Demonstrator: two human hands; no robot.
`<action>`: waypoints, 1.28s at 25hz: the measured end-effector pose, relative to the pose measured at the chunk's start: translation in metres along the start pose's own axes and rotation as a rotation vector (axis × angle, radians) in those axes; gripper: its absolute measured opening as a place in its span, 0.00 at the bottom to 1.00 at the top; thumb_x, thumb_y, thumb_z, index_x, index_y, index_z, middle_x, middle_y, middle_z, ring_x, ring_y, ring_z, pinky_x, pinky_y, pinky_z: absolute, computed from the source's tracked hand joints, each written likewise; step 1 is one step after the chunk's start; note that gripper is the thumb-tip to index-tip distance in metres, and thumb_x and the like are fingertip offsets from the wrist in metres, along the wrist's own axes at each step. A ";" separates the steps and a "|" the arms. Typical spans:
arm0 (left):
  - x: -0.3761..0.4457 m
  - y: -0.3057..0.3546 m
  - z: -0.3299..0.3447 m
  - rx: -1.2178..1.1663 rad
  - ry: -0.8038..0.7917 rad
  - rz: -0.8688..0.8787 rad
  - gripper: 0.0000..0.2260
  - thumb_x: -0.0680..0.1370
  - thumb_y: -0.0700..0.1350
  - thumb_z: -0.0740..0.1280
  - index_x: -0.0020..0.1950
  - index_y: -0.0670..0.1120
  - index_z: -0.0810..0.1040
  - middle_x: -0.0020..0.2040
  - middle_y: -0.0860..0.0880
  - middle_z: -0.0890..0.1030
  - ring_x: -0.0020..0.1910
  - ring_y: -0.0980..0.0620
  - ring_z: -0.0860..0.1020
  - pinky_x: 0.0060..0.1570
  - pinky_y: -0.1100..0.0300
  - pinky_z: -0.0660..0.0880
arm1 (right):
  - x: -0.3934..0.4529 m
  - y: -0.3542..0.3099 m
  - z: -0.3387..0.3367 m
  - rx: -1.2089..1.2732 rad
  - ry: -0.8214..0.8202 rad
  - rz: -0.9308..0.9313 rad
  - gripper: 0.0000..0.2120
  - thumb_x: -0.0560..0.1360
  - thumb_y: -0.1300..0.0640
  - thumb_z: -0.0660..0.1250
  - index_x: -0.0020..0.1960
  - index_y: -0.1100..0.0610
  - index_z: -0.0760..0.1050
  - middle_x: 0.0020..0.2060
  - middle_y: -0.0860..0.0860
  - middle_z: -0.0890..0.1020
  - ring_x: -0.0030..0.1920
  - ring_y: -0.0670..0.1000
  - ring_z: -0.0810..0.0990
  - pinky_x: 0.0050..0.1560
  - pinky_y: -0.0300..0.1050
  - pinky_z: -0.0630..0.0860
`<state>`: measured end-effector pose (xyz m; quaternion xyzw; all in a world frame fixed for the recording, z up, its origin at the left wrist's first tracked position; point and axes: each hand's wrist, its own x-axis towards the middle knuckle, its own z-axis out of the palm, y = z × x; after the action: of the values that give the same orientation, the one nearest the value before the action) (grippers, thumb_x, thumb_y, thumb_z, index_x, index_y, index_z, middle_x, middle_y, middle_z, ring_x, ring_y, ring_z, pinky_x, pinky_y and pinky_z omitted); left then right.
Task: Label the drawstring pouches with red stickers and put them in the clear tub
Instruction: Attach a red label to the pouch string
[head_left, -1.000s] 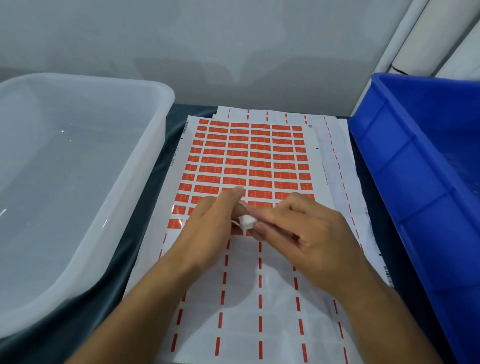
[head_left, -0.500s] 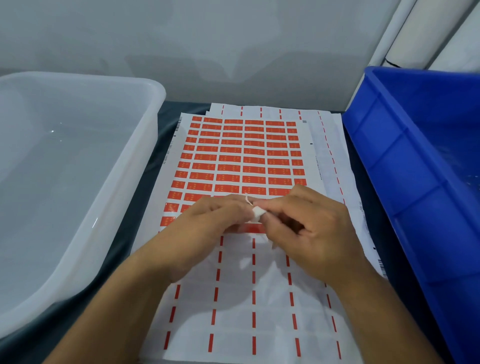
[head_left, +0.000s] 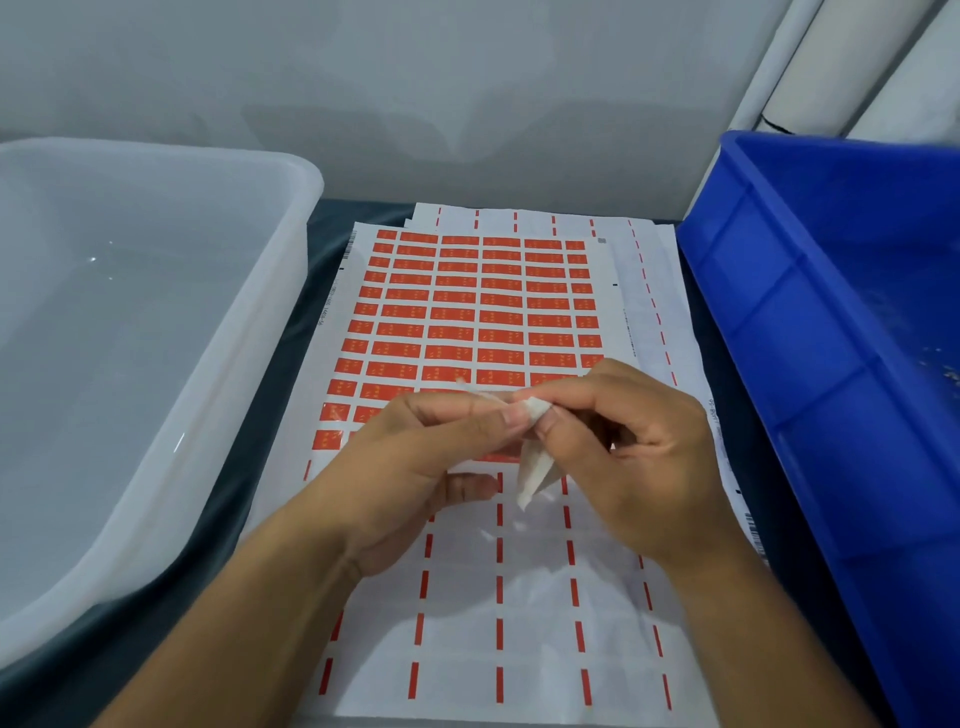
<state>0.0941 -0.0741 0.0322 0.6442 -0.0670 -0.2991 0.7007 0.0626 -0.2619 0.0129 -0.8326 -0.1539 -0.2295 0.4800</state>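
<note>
Both hands meet over the sticker sheet (head_left: 467, 312) on the dark surface (head_left: 291, 374) — the left hand (head_left: 415, 467) and the right hand (head_left: 639, 467) each pinch the small white pouch (head_left: 535, 462) in a narrow grip. The clear tub (head_left: 156, 338) sits left, a blue bin (head_left: 831, 338) right — pouch between them.

Sticker sheet (head_left: 467, 312) between tub (head_left: 156, 364) and crate (head_left: 831, 364)

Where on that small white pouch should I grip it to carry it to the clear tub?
Probably at its upper end, where the left hand and right hand already pinch the pouch. It hangs as a narrow strip with its lower tip free above the sticker sheet; pinch its flat faces from the left, the clear tub side.
</note>
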 end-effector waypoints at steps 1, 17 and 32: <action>0.000 0.000 0.001 -0.018 0.002 -0.012 0.15 0.67 0.59 0.73 0.48 0.53 0.88 0.52 0.52 0.87 0.52 0.54 0.85 0.39 0.64 0.79 | 0.000 0.000 0.000 0.014 -0.008 0.007 0.09 0.79 0.53 0.67 0.53 0.54 0.85 0.44 0.42 0.84 0.47 0.46 0.83 0.47 0.35 0.78; 0.002 -0.001 0.002 0.085 0.032 0.151 0.11 0.71 0.56 0.73 0.51 0.58 0.87 0.51 0.54 0.87 0.51 0.52 0.85 0.39 0.65 0.80 | 0.000 0.001 0.003 0.085 0.023 0.118 0.09 0.78 0.53 0.67 0.50 0.54 0.85 0.41 0.47 0.85 0.43 0.53 0.84 0.40 0.52 0.82; 0.009 -0.008 0.009 0.019 0.213 0.074 0.09 0.69 0.55 0.73 0.44 0.53 0.87 0.47 0.53 0.87 0.47 0.58 0.85 0.37 0.71 0.77 | 0.002 -0.004 0.010 0.160 0.019 0.376 0.08 0.79 0.54 0.67 0.43 0.50 0.82 0.31 0.43 0.81 0.34 0.46 0.80 0.34 0.36 0.78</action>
<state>0.0944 -0.0864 0.0231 0.6761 -0.0187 -0.2020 0.7083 0.0650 -0.2511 0.0124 -0.8036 -0.0090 -0.1309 0.5805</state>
